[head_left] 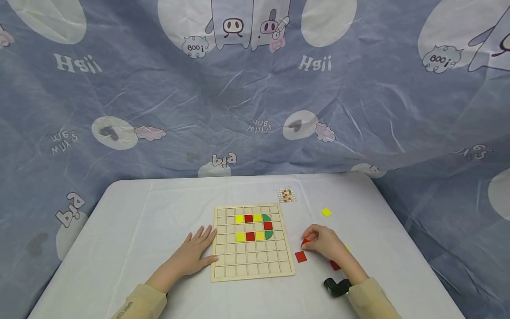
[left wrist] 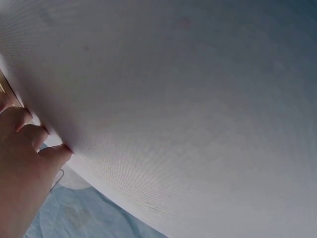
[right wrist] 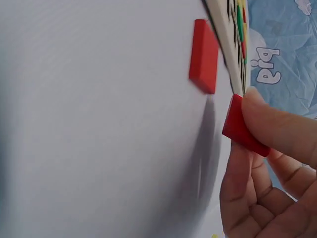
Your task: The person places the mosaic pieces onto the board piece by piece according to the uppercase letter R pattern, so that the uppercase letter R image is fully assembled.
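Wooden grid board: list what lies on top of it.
The wooden grid board holds four yellow square tiles, three red square tiles and two green quarter-circle tiles. The left hand overlaps its left rim; whatever it covers there cannot be seen.

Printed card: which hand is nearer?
Right. The right hand is below and right of the card in the head view; the left hand lies farther, at the left edge of the board.

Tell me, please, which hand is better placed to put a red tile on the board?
Probably the right hand: it pinches a red tile near the board. The left hand holds no tile, resting at the opposite edge.
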`<state>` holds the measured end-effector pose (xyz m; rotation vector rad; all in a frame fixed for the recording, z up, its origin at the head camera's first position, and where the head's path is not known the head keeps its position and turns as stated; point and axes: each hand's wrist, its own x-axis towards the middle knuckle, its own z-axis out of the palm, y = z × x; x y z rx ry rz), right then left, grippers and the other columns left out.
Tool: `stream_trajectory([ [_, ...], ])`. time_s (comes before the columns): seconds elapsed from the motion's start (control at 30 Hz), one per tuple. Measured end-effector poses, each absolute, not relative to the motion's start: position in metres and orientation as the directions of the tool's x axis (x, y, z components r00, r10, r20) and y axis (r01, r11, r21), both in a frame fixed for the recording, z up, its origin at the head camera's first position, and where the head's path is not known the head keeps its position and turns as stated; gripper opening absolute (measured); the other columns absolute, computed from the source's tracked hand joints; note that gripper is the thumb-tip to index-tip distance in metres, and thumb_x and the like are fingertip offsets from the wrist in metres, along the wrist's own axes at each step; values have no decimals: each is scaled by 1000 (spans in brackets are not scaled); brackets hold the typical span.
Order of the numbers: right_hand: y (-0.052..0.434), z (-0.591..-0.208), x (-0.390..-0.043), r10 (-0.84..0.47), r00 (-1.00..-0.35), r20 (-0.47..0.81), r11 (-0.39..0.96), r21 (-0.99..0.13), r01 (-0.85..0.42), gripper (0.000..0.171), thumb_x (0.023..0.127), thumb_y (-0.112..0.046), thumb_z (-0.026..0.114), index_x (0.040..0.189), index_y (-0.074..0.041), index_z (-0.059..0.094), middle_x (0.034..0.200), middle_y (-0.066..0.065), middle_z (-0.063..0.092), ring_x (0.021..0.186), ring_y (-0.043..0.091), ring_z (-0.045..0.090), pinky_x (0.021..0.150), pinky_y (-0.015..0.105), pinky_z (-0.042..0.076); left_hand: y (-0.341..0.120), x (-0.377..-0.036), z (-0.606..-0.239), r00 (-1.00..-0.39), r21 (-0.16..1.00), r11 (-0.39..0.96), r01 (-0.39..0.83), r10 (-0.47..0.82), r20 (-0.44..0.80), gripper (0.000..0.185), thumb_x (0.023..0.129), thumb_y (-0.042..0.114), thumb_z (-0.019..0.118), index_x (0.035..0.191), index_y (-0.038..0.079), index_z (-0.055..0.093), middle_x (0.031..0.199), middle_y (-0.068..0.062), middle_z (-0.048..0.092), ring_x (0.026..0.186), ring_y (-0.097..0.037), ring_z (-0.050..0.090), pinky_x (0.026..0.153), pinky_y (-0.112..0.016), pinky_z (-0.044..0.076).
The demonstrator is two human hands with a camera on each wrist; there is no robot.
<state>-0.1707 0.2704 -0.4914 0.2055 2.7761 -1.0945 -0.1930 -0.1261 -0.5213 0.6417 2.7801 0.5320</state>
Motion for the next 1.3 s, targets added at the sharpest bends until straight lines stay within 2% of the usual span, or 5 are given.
stream_trajectory([
  [0.33, 235, -488, -199, 83, -980, -180, 538, -820, 196, 19, 77, -10, 84, 88, -5, 69, 76, 2, 68, 67, 12, 61, 62, 24, 52, -127, -194, -523, -873, 408, 833, 372, 464, -151, 82, 91, 54, 61, 156, 14, 30, 164, -10, 23, 152, -36, 14, 121, -62, 13],
  [0.6, 192, -495, -219, -17, -988, -153, 469, -874, 127, 18, 82, -10, 80, 97, -5, 72, 83, 3, 72, 74, 11, 65, 67, 25, 55, -127, -194, -524, -874, 403, 834, 378, 465, -142, 82, 91, 54, 61, 155, 14, 31, 163, -10, 24, 152, -36, 15, 121, -62, 14],
  [0.83, 160, -498, -228, -96, -986, -135, 464, -883, 76, 14, 85, -10, 77, 98, -7, 74, 87, 3, 72, 76, 10, 66, 70, 23, 56, -127, -194, -524, -876, 396, 837, 378, 462, -140, 82, 91, 55, 61, 155, 14, 31, 164, -10, 24, 152, -36, 15, 121, -61, 14],
  [1.1, 135, -496, -233, -91, -990, -112, 517, -855, 49, 11, 85, -11, 77, 95, -10, 75, 86, 2, 73, 74, 8, 65, 67, 22, 55, -127, -194, -524, -874, 399, 836, 377, 464, -147, 83, 91, 56, 62, 156, 15, 31, 164, -9, 24, 152, -36, 15, 121, -62, 14],
  [1.3, 125, -498, -235, -120, -991, -54, 569, -822, -24, 11, 84, -7, 77, 94, -9, 75, 86, 3, 73, 72, 9, 64, 68, 22, 54, -127, -194, -523, -870, 411, 827, 383, 472, -140, 82, 91, 54, 62, 156, 14, 30, 163, -10, 24, 152, -36, 15, 120, -62, 14],
])
